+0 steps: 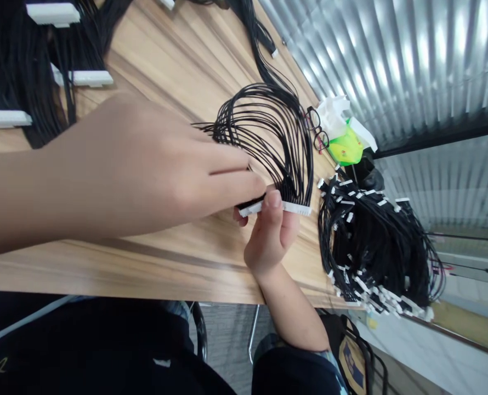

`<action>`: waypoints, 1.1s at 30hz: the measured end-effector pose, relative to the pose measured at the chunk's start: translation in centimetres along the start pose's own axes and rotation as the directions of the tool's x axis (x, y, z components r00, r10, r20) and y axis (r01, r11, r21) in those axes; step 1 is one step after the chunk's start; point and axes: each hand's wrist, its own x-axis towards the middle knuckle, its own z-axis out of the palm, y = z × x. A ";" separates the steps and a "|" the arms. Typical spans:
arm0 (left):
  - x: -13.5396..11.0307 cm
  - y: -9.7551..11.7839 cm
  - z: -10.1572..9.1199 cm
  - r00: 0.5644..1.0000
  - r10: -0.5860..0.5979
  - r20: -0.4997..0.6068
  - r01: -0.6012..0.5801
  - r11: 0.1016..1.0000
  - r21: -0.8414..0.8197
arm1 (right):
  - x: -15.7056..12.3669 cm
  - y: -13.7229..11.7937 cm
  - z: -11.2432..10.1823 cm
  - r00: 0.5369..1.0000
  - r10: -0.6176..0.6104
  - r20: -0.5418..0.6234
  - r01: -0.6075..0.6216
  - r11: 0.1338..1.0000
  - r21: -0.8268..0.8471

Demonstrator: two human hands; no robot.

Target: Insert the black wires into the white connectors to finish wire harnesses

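Note:
My right hand (268,236) grips a long white wire connector (296,208), its thumb on the near face and fingers behind. A row of thin black wires (264,118) runs out of the connector and loops up over the table. From the left reaches my left hand (178,164), close to the camera and slightly blurred. Its fingers are closed together, with their tips at the wires by the connector's left end. What lies between those fingertips is hidden.
Black wire bundles with white connectors (73,78) lie at upper left of the wooden table (186,263). A big coiled heap of harnesses (375,247) sits at right. Glasses (320,131) and a yellow-green packet (346,147) lie near the corrugated metal wall (396,60).

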 end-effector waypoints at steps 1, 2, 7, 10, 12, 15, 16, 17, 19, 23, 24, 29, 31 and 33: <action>0.3 0.2 -0.1 0.996 0.086 0.032 -0.088 0.993 0.075 | -0.1 0.1 -0.1 1.000 -0.015 0.012 0.015 1.000 -0.007; 0.5 0.3 -0.2 0.987 0.155 0.051 -0.160 0.978 0.130 | -0.1 0.2 -0.3 0.999 -0.032 0.023 0.033 0.999 -0.025; 0.9 0.8 -0.2 0.976 0.212 0.057 -0.219 0.947 0.236 | -0.3 0.3 -0.7 0.997 -0.053 0.054 0.059 0.991 -0.117; 1.0 0.9 0.0 0.981 0.195 0.012 -0.195 0.969 0.150 | -0.3 0.0 -0.8 0.996 -0.060 0.064 0.067 0.991 -0.119; 1.0 0.8 0.1 0.990 0.134 0.044 -0.135 0.991 0.018 | -0.2 0.0 -0.8 0.998 -0.046 0.045 0.052 0.991 -0.123; 1.0 0.5 0.2 0.991 0.035 0.126 -0.008 0.979 -0.203 | -0.2 0.1 -0.9 0.999 -0.035 0.027 0.038 0.991 -0.131; 0.9 0.4 0.1 0.991 0.017 0.132 0.017 0.967 -0.254 | -0.2 0.2 -0.9 0.999 -0.040 0.031 0.043 0.990 -0.132; 0.9 0.3 0.1 0.991 0.008 0.136 0.032 0.957 -0.289 | -0.2 0.3 -1.0 0.998 -0.047 0.036 0.051 0.990 -0.130; 1.0 0.2 0.1 0.993 0.019 0.114 0.018 0.950 -0.312 | -0.2 0.3 -1.0 0.998 -0.058 0.038 0.062 0.992 -0.114; 1.0 0.4 0.0 0.989 0.149 -0.003 -0.149 0.982 -0.116 | 0.0 -0.1 -0.7 1.000 -0.015 0.022 0.017 0.995 -0.101; 0.9 0.5 -0.1 0.973 0.230 -0.035 -0.231 0.972 -0.032 | 0.1 -0.2 -0.6 1.000 0.003 0.004 -0.003 0.995 -0.099; 0.4 1.4 -0.3 0.839 0.533 -0.110 -0.529 0.846 0.071 | 0.6 0.1 0.1 0.993 0.011 -0.118 -0.008 1.000 0.025; 0.3 1.8 -0.2 0.841 0.536 -0.075 -0.538 0.843 -0.002 | 0.6 0.2 0.2 0.993 0.015 -0.117 -0.010 0.999 0.037; 0.3 1.9 -0.1 0.860 0.509 -0.013 -0.508 0.856 -0.099 | 0.5 0.2 0.2 0.994 0.036 -0.107 -0.034 0.999 0.020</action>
